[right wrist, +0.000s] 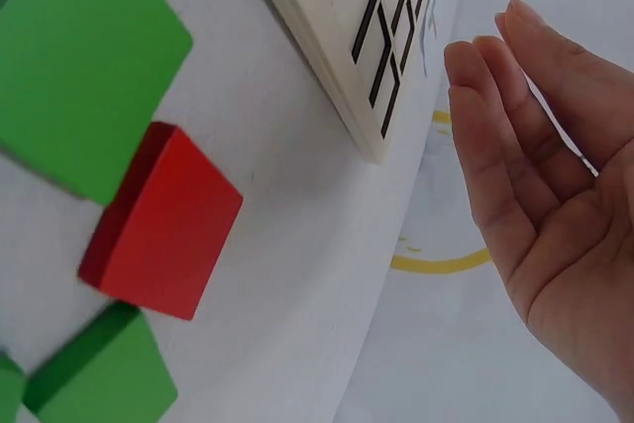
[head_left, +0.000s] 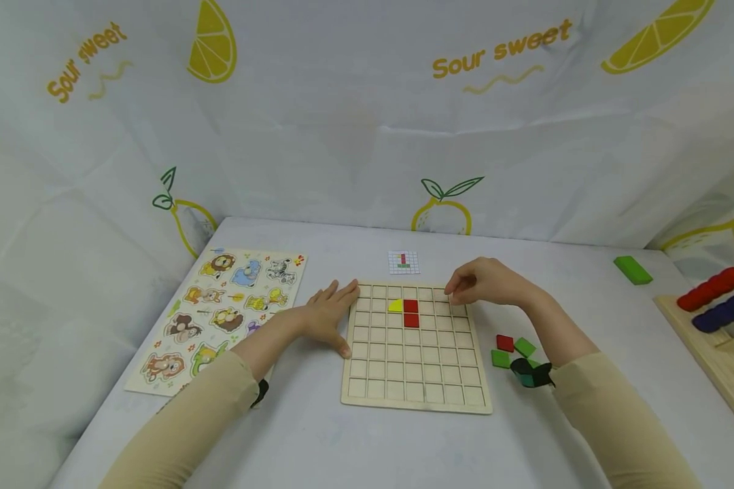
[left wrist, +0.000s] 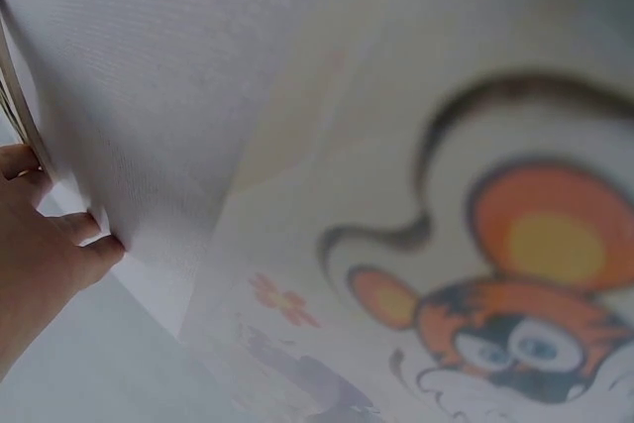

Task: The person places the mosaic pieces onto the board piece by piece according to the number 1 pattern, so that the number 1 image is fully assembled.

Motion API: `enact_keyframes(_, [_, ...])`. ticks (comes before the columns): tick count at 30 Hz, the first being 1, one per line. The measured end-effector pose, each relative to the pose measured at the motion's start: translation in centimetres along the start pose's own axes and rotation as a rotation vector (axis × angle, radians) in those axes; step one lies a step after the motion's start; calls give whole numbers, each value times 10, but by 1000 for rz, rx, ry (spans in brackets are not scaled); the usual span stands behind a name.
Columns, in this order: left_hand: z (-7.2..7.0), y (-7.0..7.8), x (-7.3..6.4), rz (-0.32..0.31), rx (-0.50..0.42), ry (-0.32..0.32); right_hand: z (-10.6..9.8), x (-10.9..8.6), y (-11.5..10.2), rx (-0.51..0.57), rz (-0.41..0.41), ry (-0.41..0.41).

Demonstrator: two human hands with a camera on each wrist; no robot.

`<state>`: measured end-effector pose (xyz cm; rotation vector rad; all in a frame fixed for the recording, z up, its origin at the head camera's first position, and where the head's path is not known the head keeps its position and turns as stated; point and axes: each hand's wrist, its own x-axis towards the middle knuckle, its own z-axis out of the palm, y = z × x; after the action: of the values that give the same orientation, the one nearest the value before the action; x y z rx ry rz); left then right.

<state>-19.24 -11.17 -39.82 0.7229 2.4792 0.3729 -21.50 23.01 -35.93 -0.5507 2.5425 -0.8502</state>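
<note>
White lemon-printed cloth (head_left: 342, 136) rises behind and beside my white table (head_left: 293, 448), whose far edge runs along the cloth's foot. On the left lies an animal puzzle board (head_left: 177, 297); my left forearm hides part of its near right side. The wooden grid board (head_left: 416, 405) lies in the middle, with a strip of table between it and the puzzle board and a wider stretch off its right side. At far right, an abacus (head_left: 706, 356) with red and blue beads is cut off by the edge of my head view.

My left hand (head_left: 325, 319) is spread, fingers apart, resting at the grid board's left edge. My right hand (head_left: 489, 280) is at the board's far right corner, fingers loosely bent near the thumb and clamped on nothing I can see.

A small printed card (head_left: 403, 262) lies just beyond the far edge, its finer marks hard to read. One green block (head_left: 633, 269) lies near the abacus. By my right wrist are several green tiles (head_left: 500, 358) and a red tile (head_left: 505, 343); a dark wristband (head_left: 532, 373) partly covers one green tile. Among the grid's cells sit two red squares (head_left: 410, 320), one beyond the other, and a yellow rounded piece (head_left: 396, 305) left of the farther one.
</note>
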Motion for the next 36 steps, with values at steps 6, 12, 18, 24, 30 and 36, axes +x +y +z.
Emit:
enact_keyframes(6, [0, 0, 1, 1, 4, 0, -5, -9, 9, 3, 7, -1])
enact_keyframes(12, [0, 2, 0, -1, 3, -2, -7, -18, 21, -7, 19, -24])
enact_keyframes(18, [-1, 2, 0, 0, 5, -7, -8, -28, 37, -13, 66, -61])
enact_keyframes(24, [-1, 2, 0, -4, 7, -6, -6, -35, 49, 0, 82, -112])
enact_keyframes(30, [1, 1, -1, -5, 8, -2, -3, -40, 54, 22, 103, -152])
enact_keyframes(36, [0, 1, -1, -1, 14, -2, -1, -48, 62, 96, 104, -211])
